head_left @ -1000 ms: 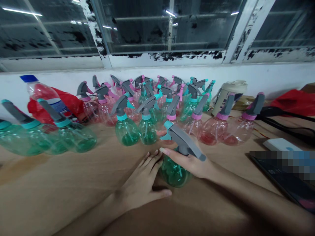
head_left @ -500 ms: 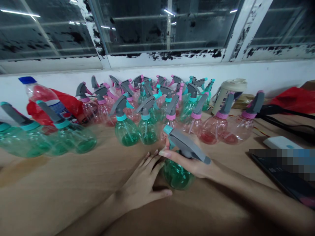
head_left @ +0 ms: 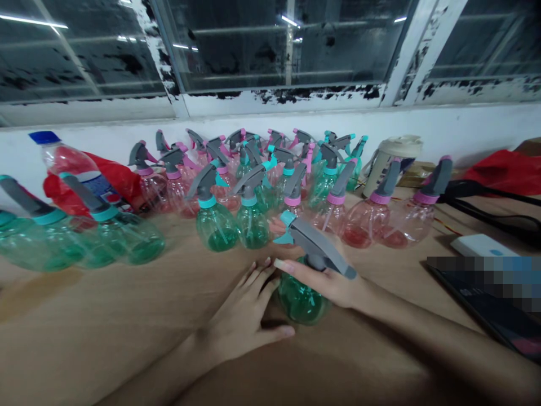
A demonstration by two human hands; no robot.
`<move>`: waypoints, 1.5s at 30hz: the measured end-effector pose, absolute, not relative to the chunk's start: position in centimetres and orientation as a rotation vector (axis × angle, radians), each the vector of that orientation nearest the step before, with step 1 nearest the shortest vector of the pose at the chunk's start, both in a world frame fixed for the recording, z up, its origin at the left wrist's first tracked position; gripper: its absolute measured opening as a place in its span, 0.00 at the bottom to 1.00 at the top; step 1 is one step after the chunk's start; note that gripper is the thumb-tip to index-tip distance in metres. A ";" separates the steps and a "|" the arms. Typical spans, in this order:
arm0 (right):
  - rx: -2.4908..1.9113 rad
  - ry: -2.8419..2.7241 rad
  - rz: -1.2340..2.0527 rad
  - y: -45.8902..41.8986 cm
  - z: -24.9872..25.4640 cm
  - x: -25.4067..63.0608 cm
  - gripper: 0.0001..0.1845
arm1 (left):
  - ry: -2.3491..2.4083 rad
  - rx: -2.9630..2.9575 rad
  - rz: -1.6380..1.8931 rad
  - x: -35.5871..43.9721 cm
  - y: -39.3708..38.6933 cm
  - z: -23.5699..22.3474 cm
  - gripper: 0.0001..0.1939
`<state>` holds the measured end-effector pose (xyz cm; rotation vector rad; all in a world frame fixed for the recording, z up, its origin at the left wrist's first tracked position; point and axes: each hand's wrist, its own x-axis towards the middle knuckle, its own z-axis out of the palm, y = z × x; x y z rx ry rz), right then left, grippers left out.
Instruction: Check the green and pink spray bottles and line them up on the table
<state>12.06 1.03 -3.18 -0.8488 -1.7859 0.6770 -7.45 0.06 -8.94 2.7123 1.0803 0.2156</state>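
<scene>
My right hand is wrapped round the neck of a green spray bottle, its thumb across the near side and its other fingers mostly hidden behind the sprayer head. That head is grey with a teal nozzle and trigger, pointing left and away from me. My left hand lies flat on the table just left of the bottle, fingers spread, holding nothing. Beyond the hands stand two green spray bottles with teal collars. Behind and to the right are pink spray bottles with pink collars.
Several green spray bottles stand at the left, before a blue-capped drink bottle and a red bag. A pale cup, black straps, a white device and a dark phone lie to the right.
The held spray bottle shifted slightly right and towards me with its trigger pulled in, then came back with the trigger out again. My left hand has stayed in place.
</scene>
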 end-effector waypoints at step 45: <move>-0.799 -1.788 0.729 1.2 -3.1 12.1 0.19 | 1.122 2.538 0.377 -7.5 -0.3 -9.3 0.46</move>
